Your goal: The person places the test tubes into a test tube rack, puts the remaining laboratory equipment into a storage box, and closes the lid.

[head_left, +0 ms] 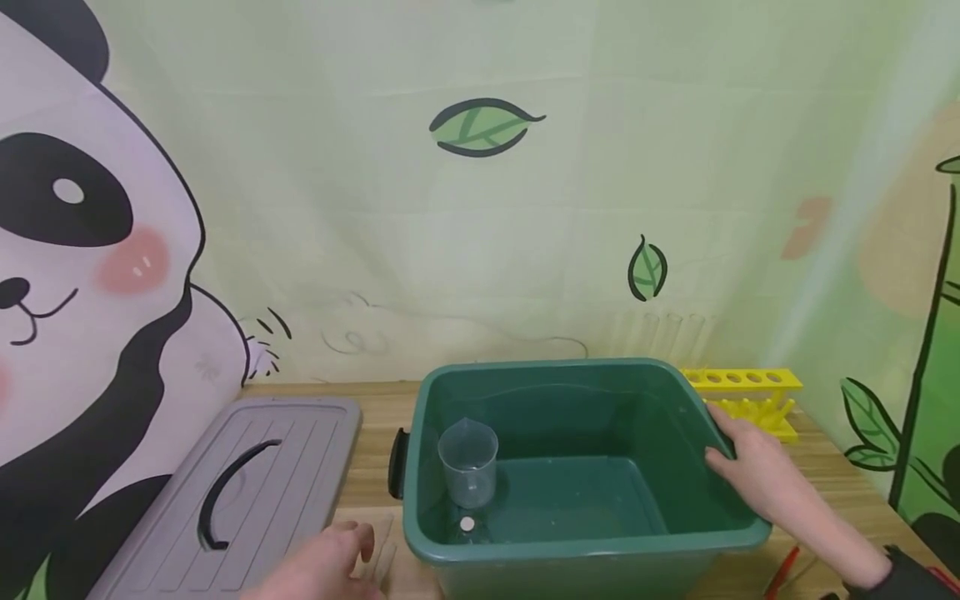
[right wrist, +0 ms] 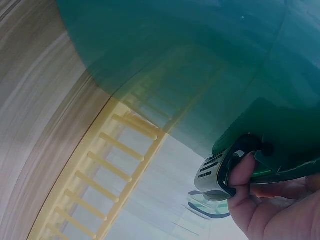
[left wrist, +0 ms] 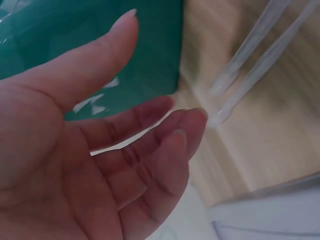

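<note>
A green bin (head_left: 555,546) stands on the wooden table, and inside it at the left are a clear beaker (head_left: 468,467) and a small white round piece (head_left: 467,524). My right hand (head_left: 765,471) grips the bin's right rim; in the right wrist view its fingers (right wrist: 242,187) curl at the rim by the black and grey handle (right wrist: 215,175). My left hand (head_left: 322,567), beside the bin's front left corner, holds nothing, its fingers loosely bent in the left wrist view. Thin clear plastic pieces (left wrist: 255,75) lie on the table near its fingertips.
Left of the bin lies a grey lid (head_left: 277,483) with a black handle. Behind the bin's right side stands a yellow rack (head_left: 750,380) with clear tubes. A red item (head_left: 782,573) lies at the front right. A printed cloth (head_left: 360,208) hangs behind the table.
</note>
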The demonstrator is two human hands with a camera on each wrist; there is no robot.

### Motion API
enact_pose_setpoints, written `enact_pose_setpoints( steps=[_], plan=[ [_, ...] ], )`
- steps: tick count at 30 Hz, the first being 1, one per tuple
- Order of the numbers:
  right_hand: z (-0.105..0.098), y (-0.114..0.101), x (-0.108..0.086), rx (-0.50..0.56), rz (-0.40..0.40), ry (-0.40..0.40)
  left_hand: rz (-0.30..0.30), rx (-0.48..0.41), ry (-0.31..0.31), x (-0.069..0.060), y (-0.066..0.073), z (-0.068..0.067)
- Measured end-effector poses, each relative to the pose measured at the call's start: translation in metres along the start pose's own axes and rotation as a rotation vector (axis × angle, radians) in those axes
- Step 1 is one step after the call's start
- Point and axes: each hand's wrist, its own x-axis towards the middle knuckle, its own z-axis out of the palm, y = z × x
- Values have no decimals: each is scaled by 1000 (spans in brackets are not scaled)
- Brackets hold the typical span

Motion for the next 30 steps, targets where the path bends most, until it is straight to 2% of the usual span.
enact_pose_setpoints(
  steps=[5, 13, 20, 30],
  plan=[
    [0, 0, 1, -5, -9, 17, 26, 48, 13, 7, -3, 10],
    [0, 0, 1, -2, 3, 6, -12, 97, -1, 15, -6, 25],
    [-1, 0, 1, 8, 1, 4, -42, 156, 12, 17, -2, 28],
    [0, 0, 0, 9, 1, 10, -7, 168, 14, 21, -5, 30]
  ],
)
